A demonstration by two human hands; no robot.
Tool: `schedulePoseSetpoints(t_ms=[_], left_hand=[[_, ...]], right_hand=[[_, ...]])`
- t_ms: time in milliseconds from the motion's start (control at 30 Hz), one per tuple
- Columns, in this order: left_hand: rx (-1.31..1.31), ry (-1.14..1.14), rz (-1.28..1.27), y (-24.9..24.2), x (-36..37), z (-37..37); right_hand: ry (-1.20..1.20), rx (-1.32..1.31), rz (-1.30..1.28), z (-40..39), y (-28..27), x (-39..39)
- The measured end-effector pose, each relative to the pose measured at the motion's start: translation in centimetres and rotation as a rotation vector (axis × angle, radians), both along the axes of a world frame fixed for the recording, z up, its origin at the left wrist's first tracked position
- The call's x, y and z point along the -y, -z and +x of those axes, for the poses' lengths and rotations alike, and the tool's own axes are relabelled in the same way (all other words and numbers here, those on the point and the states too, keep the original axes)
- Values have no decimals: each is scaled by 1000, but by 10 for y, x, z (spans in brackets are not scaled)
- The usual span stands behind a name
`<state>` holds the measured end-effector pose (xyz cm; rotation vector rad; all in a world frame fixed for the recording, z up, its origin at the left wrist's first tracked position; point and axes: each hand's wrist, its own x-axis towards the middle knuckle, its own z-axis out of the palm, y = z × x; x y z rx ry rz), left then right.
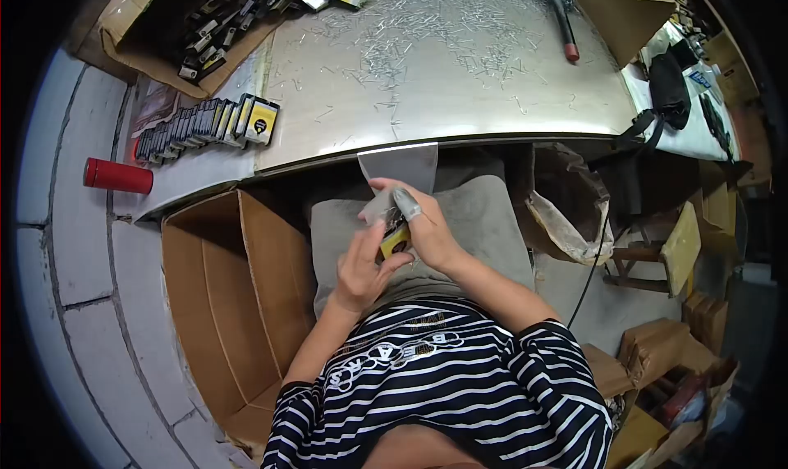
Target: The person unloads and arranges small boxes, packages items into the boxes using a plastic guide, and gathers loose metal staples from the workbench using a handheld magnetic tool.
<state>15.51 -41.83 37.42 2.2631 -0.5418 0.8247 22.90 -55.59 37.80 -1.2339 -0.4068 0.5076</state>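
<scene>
Both hands meet over my lap, just in front of the table edge. Between them is a small black-and-yellow box (395, 244), partly covered by fingers. My left hand (359, 265) is closed round its lower left side, its fingertips blurred. My right hand (428, 227) grips the box from the upper right; a grey covering wraps one of its digits. Something pale and translucent shows by the fingers, too blurred to name. Just beyond the hands, a translucent flap (402, 162) hangs from the table edge. Many small metal pins (394, 50) lie scattered on the metal tabletop (460, 112).
A row of similar boxes (209, 126) stands at the table's left, before a carton (156, 63) with more. A red-tipped rod (566, 34) carries clustered pins. At left are a red flask (119, 176) and an open carton (238, 297); at right, a bag (566, 215) and stool (680, 251).
</scene>
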Motion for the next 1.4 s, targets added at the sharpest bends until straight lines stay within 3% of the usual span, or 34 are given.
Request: schedulePoseSetpoints(t_ms=[100,167,300,467,567,633,733,833,967,1100,1300,1367,1400], left_hand=[[20,26,101,7,9,-8],[-5,33,122,5,10,-12],[-13,-127,4,7,-5,2],[-167,-55,-53,12,-6,-7],[-328,-54,-183,18,-8,-17],[-387,-73,-274,17,-9,-19],[-606,80,-848,2,-12,-17],[-628,125,-902,6,-16,-16],[-673,154,-849,3,-16,-16],[-689,155,-932,0,-12,-11],[-591,72,-996,-9,-12,13],[-559,-51,-808,-19,-24,31],[-332,-122,-529,-40,-34,49]], right_hand=[[120,114,-100,1,1,-6],[77,-41,-34,0,-17,-4],[84,-483,378,-9,-15,-2],[-59,-526,260,-7,-7,2],[-78,-454,224,-11,-5,2],[0,-249,65,-14,-8,2],[4,-252,168,-17,1,3],[71,-81,-33,-21,-5,-2],[143,-110,-176,-13,-8,7],[48,-78,-254,-9,-12,15],[146,260,-173,-12,-20,3],[141,359,-241,-1,-26,-9],[158,343,-302,5,-33,-16]])
